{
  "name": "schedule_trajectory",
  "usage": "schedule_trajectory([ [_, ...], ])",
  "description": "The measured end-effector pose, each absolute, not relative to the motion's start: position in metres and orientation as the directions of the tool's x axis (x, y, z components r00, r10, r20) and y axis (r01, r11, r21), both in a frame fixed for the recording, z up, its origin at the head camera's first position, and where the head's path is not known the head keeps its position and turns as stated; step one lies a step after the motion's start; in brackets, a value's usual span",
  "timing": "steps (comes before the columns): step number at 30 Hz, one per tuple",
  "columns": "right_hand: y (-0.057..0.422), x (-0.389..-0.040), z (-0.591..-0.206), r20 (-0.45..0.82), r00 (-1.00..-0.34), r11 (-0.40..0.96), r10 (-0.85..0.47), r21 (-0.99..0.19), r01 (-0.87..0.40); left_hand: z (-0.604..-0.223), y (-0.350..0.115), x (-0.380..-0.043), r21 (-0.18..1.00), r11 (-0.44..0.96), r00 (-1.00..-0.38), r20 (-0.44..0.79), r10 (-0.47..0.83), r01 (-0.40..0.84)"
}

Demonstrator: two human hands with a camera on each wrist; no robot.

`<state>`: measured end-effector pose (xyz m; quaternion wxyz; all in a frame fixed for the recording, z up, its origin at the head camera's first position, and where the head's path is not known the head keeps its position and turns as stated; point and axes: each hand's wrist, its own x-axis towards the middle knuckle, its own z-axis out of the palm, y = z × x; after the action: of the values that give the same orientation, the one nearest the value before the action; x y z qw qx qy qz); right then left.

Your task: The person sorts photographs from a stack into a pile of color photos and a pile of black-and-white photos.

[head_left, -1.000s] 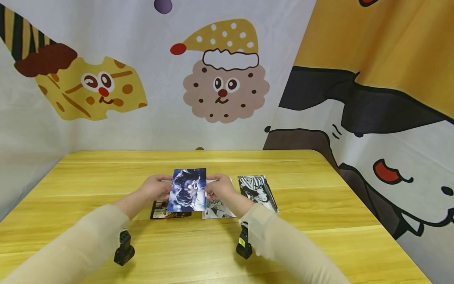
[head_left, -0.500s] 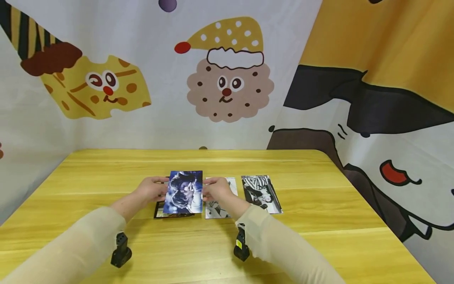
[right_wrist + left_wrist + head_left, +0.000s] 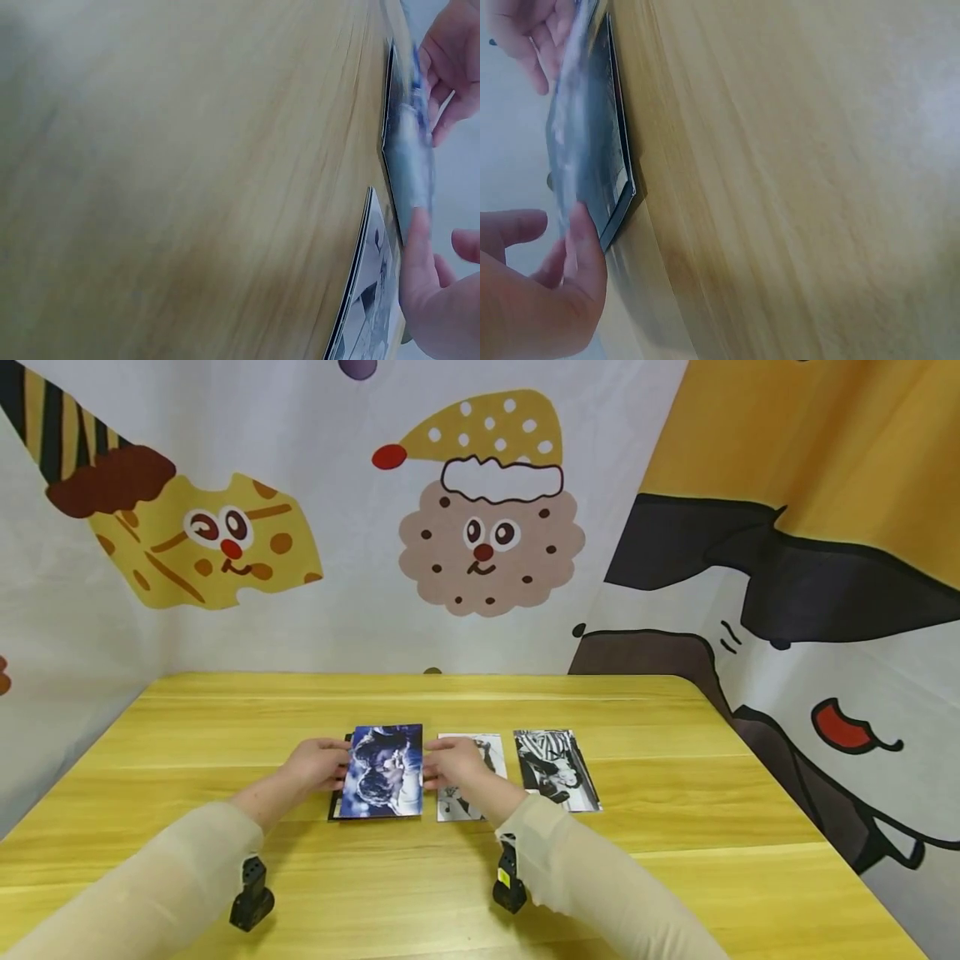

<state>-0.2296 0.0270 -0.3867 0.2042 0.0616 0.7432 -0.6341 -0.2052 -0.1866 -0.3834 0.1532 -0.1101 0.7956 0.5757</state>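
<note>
A blue-toned photo card [image 3: 384,772] is between my two hands in the head view, over a dark-edged stack of cards [image 3: 621,150]. My left hand [image 3: 315,763] meets its left edge with extended fingers. At its right edge, the fingertips of my right hand [image 3: 457,763] touch it. Both wrist views have each thumb standing off from the card, with the index fingers along its ends. The card looks blurred there and overlaps the stack. Just right of it lies a pile of black-and-white cards [image 3: 375,292], partly covered by my right hand in the head view.
Farther right on the wooden table [image 3: 637,877] lies another pile of black-and-white picture cards [image 3: 557,770]. A printed curtain [image 3: 360,568] with cartoon figures hangs behind the table and along its sides.
Both hands have moved left and slightly lower with the blue photo card, which now covers more of the stack under it. More of the middle pile shows.
</note>
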Motion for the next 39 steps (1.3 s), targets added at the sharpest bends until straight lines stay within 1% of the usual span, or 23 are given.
schedule_trajectory([
  [5, 0.032, -0.229, -0.385, -0.391, -0.900, 0.200, -0.193, -0.914, 0.354, -0.379, -0.182, -0.201, 0.863, 0.367, -0.938, -0.331, -0.107, -0.347],
  [8, 0.036, -0.230, -0.384, -0.397, -0.898, 0.208, -0.191, -0.910, 0.358, -0.378, -0.181, -0.201, 0.869, 0.358, -0.939, -0.320, -0.124, -0.343],
  [15, 0.053, -0.235, -0.385, -0.399, -0.899, 0.208, -0.180, -0.909, 0.362, -0.376, -0.168, -0.203, 0.899, 0.269, -0.936, -0.352, -0.026, -0.346],
  [24, 0.083, -0.236, -0.379, -0.385, -0.908, 0.243, -0.164, -0.908, 0.342, -0.377, -0.143, -0.207, 0.894, 0.327, -0.942, -0.335, 0.029, -0.308],
  [28, 0.093, -0.237, -0.376, -0.382, -0.915, 0.274, -0.128, -0.901, 0.337, -0.378, -0.132, -0.208, 0.896, 0.336, -0.945, -0.325, 0.044, -0.292],
  [34, 0.108, -0.239, -0.377, -0.377, -0.924, 0.331, -0.068, -0.882, 0.335, -0.379, -0.114, -0.211, 0.892, 0.332, -0.940, -0.339, 0.043, -0.306],
  [39, 0.117, -0.241, -0.379, -0.377, -0.925, 0.344, -0.038, -0.874, 0.343, -0.381, -0.102, -0.213, 0.902, 0.299, -0.934, -0.350, 0.079, -0.312],
])
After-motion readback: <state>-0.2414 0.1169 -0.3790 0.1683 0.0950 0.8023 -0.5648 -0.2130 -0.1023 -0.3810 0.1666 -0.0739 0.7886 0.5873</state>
